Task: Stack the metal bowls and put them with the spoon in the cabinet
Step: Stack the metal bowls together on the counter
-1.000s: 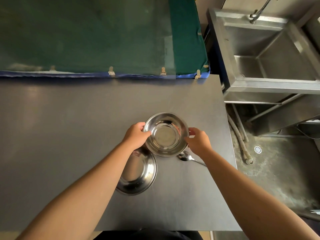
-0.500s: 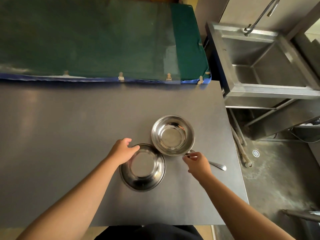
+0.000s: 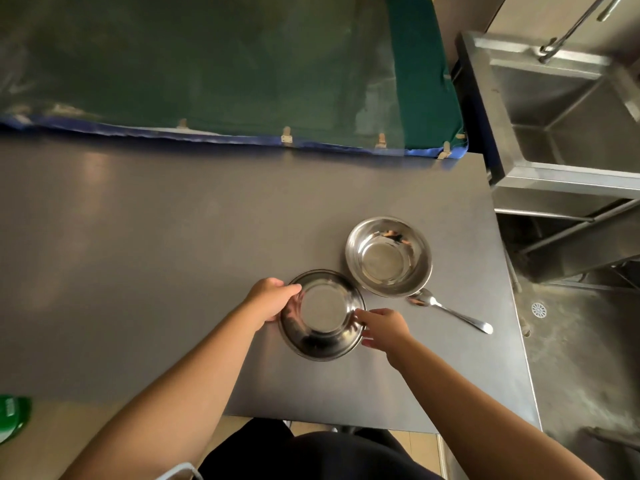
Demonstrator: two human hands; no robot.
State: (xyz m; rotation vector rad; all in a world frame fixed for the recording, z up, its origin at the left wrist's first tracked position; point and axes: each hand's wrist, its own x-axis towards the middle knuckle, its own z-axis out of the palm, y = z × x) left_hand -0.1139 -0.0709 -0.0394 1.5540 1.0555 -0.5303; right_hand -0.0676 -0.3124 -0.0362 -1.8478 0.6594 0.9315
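Note:
Two metal bowls stand on the grey table. The nearer bowl is gripped on both sides: my left hand holds its left rim and my right hand holds its right rim. The farther bowl sits free just behind and to the right, touching neither hand. A metal spoon lies on the table at the near right of that bowl, its head close under the bowl's rim and its handle pointing right. No cabinet is in view.
A green cloth with a blue edge covers the surface behind the table. A steel sink with a tap stands at the right. The table's right edge drops to a wet floor with a drain. A green object lies low left.
Both hands let go of the farther bowl and it now rests on the table. My left hand moved onto the nearer bowl, then my right hand came from the spoon to its right rim.

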